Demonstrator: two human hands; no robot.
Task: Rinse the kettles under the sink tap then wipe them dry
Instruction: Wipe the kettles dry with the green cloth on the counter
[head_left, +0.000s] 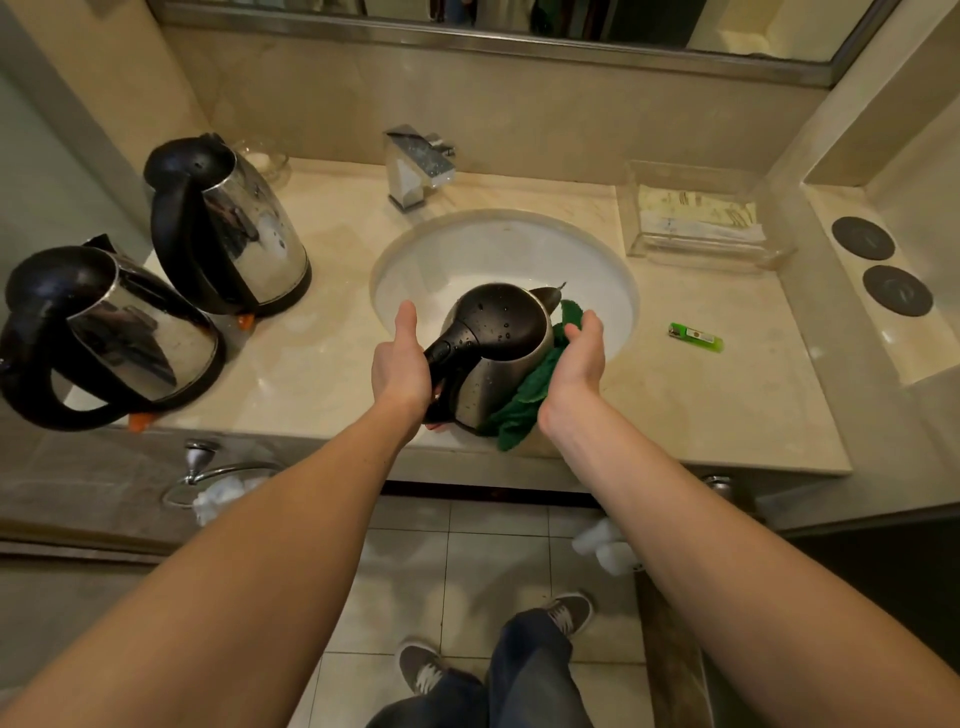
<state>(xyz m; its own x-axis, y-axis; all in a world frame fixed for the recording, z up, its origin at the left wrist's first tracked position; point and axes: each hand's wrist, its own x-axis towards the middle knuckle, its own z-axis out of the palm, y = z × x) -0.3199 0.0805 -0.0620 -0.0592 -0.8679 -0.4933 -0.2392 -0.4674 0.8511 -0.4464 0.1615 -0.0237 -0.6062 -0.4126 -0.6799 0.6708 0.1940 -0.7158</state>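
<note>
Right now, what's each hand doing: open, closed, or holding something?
Left hand: grips the kettle by its handle.
Right hand: holds the green cloth against the kettle's side.

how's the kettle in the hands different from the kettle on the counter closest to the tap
The held kettle is over the sink; the back kettle stands on the counter. The left hand grips the held kettle's handle and the right hand holds a green cloth against its side; nothing touches the back kettle. Both have steel bodies, black lids and handles.
</note>
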